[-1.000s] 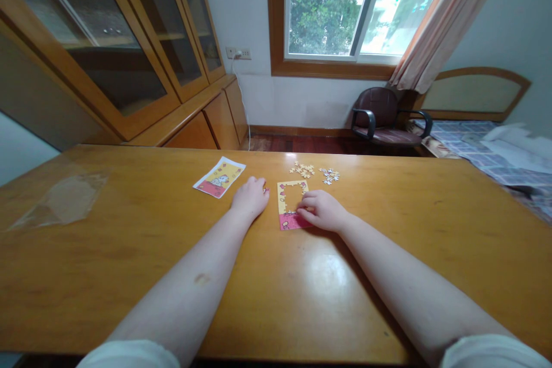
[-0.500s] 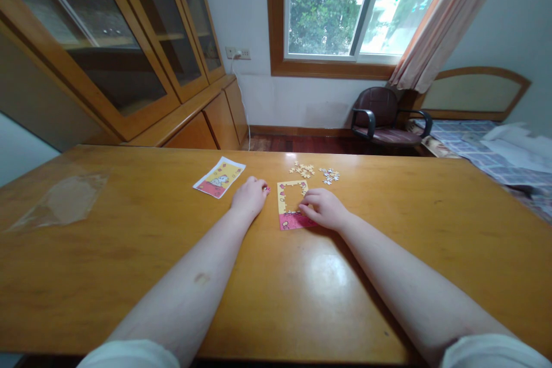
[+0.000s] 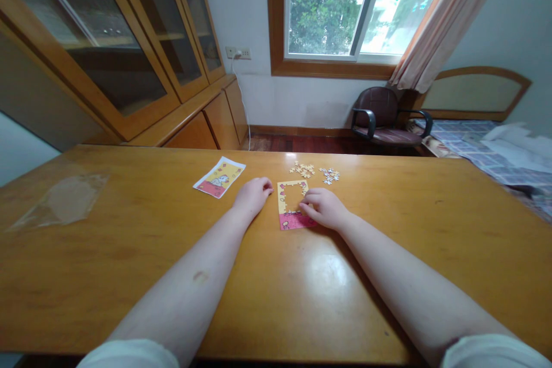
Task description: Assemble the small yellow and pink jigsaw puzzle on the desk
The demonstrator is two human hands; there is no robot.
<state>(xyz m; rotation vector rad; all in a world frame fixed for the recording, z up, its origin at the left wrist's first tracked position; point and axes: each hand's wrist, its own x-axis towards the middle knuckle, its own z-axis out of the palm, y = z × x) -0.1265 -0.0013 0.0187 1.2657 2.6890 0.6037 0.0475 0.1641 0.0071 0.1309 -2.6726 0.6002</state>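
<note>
A partly joined jigsaw puzzle (image 3: 295, 221) lies on the table, with a yellow border, a pink lower strip and a gap in the middle. My right hand (image 3: 326, 208) rests over its right side, fingers bent and a little apart, covering that edge; no piece shows in it. Just left of the puzzle, my left hand (image 3: 253, 194) has its fingertips pinched together. The small pink puzzle piece seen there a moment ago is now hidden by the fingers. Beyond the puzzle lie a pile of yellowish loose pieces (image 3: 302, 170) and a pile of whitish ones (image 3: 330, 175).
A picture card (image 3: 221, 177) with a white animal on yellow and pink lies left of my left hand. Farther left is a clear plastic bag (image 3: 64, 198) on the wooden table (image 3: 267, 293). An office chair (image 3: 382, 115) stands past the far edge.
My left hand has shifted slightly right toward the puzzle and turned, so the pink piece at its fingertips no longer shows. The right hand has hardly moved.
</note>
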